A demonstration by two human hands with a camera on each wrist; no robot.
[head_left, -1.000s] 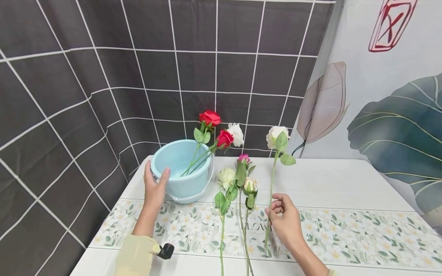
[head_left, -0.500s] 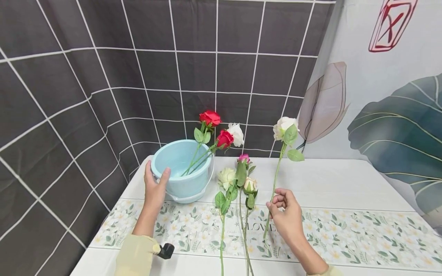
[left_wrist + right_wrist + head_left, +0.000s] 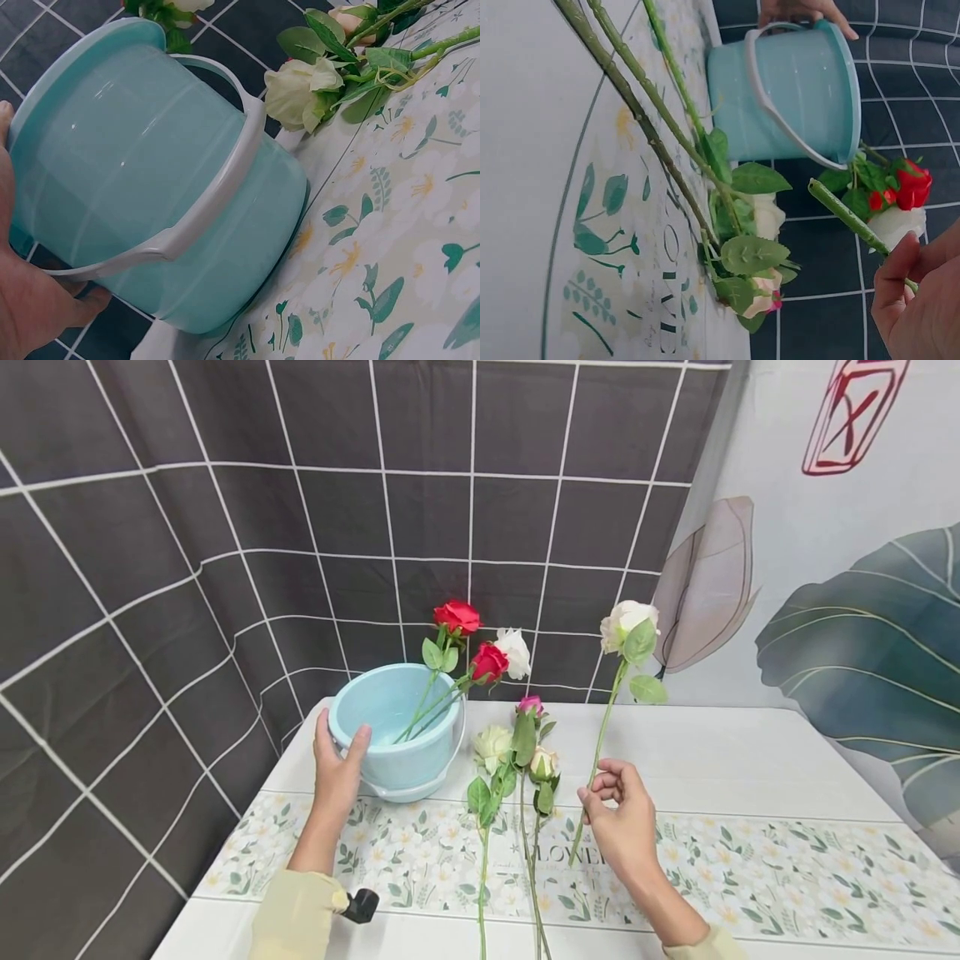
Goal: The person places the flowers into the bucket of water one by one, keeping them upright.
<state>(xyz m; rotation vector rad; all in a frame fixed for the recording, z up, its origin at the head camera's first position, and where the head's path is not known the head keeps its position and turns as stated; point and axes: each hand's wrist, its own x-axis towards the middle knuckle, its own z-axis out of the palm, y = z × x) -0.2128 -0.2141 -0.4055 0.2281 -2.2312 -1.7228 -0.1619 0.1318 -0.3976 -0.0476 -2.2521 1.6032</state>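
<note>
My left hand (image 3: 337, 777) holds the side of a light blue bucket (image 3: 408, 768), thumb and fingers spread near its rim. Two red roses (image 3: 457, 617) and a white rose (image 3: 513, 653) lean in the bucket towards its right side. With thumb and fingertips, my right hand (image 3: 622, 818) pinches the green stem of another white rose (image 3: 630, 625), upright and tilted right above the table. The cut end of its stem (image 3: 840, 210) shows in the right wrist view. Between the hands lie a pale green-white rose (image 3: 492, 747), a pink flower (image 3: 529, 704) and a cream rosebud (image 3: 543, 763).
A white table (image 3: 720, 752) carries a flower-printed runner (image 3: 787, 868) with lettering. Dark cloth with white grid lines (image 3: 420, 518) hangs behind and at the left. A printed leaf curtain (image 3: 847, 635) hangs at the right. The bucket's white handle (image 3: 225, 176) hangs down.
The right hand has raised the white rose and moved it slightly right, its stem end lifting too. Left hand, bucket and lying flowers stay in place.
</note>
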